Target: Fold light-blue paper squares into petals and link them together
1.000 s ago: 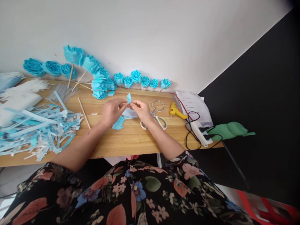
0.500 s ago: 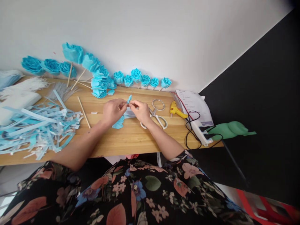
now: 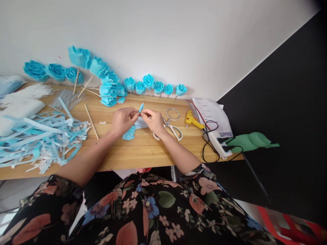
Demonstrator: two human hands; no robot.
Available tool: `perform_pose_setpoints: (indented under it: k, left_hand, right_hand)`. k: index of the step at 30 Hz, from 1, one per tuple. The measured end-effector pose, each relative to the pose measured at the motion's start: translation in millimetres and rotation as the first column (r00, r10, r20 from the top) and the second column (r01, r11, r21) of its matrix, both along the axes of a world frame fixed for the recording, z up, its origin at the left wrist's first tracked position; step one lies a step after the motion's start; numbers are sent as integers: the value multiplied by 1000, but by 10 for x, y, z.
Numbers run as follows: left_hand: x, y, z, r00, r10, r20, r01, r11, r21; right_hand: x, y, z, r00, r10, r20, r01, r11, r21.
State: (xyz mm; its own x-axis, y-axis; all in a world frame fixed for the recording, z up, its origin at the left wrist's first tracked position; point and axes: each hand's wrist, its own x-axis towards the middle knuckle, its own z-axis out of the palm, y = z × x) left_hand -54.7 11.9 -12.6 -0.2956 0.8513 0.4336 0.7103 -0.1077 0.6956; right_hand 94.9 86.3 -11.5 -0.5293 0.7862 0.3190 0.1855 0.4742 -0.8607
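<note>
Between the fingertips of both hands is a small piece of light blue crepe paper (image 3: 141, 107), its tip pointing up. My left hand (image 3: 124, 120) pinches it from the left and my right hand (image 3: 152, 121) from the right, close together above the table. Below them lie a ruffled blue paper piece (image 3: 129, 133) and a pale blue paper stack (image 3: 142, 123), partly covered by the right hand. White-handled scissors (image 3: 170, 125) rest just right of my right hand, their blades partly hidden under the wrist.
Blue paper roses (image 3: 108, 88) on sticks line the wall. Cut paper strips (image 3: 43, 139) heap up at left, near a wooden stick (image 3: 91, 121). A yellow glue gun (image 3: 193, 119), printed sheet (image 3: 213, 115), black cable and power strip (image 3: 219, 146) occupy the right end.
Both hands stay almost in place, still pinching the blue paper piece. A whitish patch now shows on the left of the patterned clothing.
</note>
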Motion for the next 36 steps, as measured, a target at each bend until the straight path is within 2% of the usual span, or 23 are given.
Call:
perform_pose_setpoints:
  k: [14, 27, 36]
  left_hand:
    - [15, -11, 38, 987, -29, 159, 32, 999, -16]
    - [5, 16, -10, 954, -61, 294, 66, 998, -6]
    - [7, 28, 0, 939, -55, 341, 65, 998, -17]
  right_hand:
    - [-1, 4, 4, 1000, -8, 3, 8, 1000, -16]
    - [4, -14, 30, 1000, 4, 8, -4, 1000, -1]
    - [9, 6, 29, 1000, 21, 1, -21, 997, -72]
